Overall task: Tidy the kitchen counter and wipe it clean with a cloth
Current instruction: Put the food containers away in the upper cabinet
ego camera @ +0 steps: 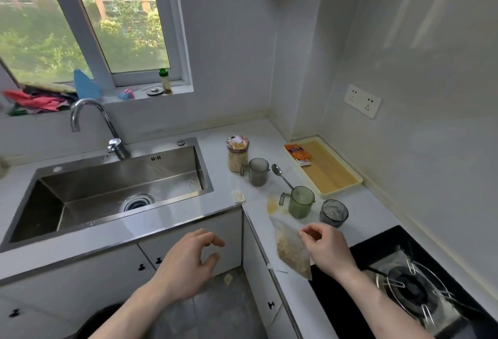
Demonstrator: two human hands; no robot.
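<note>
My right hand (327, 248) pinches the upper edge of a clear plastic bag of cereal (292, 252) that lies on the white counter (258, 133) beside the stove. My left hand (188, 255) hovers in front of the cabinet below the sink, fingers loosely curled, holding nothing. Further back on the counter stand a cereal jar (237, 154), a grey cup (258, 171), a green cup (301, 202) and a dark ribbed cup (333, 213). A metal spoon (280, 174) lies between the cups. A yellowish spill (272, 205) stains the counter by the green cup. Cloths (37, 101) lie on the windowsill.
A steel sink (107, 193) with a tap (91, 123) fills the left. A yellow tray (327, 168) with orange packets sits against the right wall. A black gas stove (404, 282) is at the lower right. A small white lid (238, 195) lies near the sink corner.
</note>
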